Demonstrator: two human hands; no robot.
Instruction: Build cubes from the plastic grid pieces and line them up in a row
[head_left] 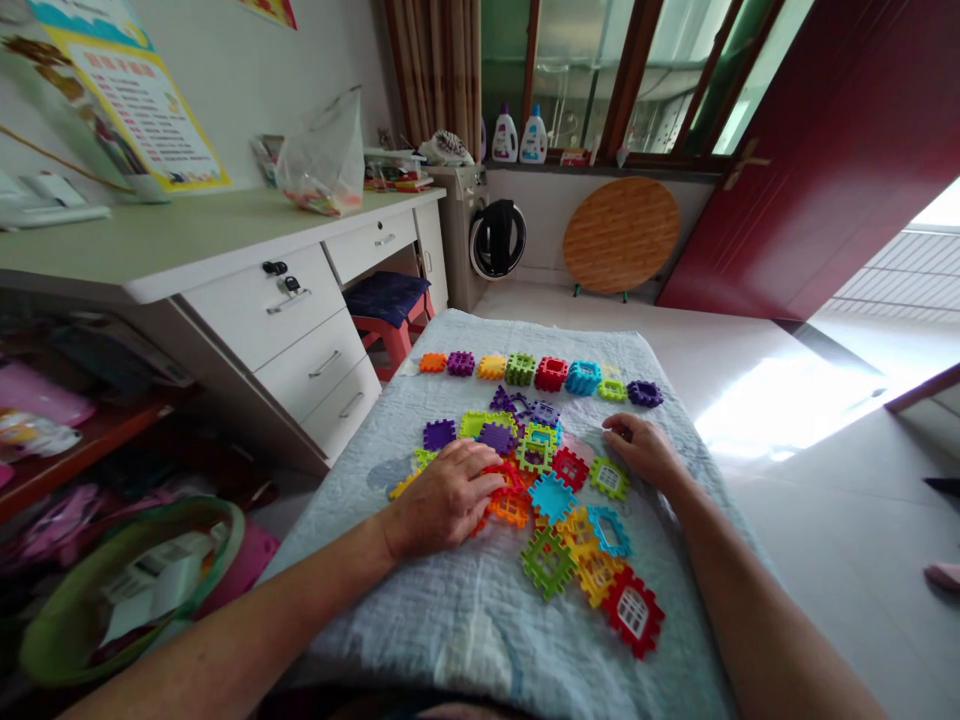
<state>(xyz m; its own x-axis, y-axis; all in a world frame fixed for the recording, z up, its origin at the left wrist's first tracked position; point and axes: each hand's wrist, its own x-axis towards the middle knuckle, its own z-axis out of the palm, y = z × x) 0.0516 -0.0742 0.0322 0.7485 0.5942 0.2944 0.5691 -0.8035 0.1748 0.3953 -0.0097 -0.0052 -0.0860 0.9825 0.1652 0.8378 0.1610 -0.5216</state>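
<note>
White packaging (154,592) held in green-rimmed basket (54,635), near L. Plastic tiles (553,497) strewn mid cloth (416,625), yellow-red run (603,577) angled far-L to near-R. Red tile (513,478) part-covered by L hand (450,490), grip can't be told; R hand (646,447) held half-open.

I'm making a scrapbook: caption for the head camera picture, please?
Left hand over colorful notched pieces, right hand beside them.

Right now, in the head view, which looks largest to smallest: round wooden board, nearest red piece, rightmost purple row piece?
1. Round wooden board
2. Nearest red piece
3. Rightmost purple row piece
</note>
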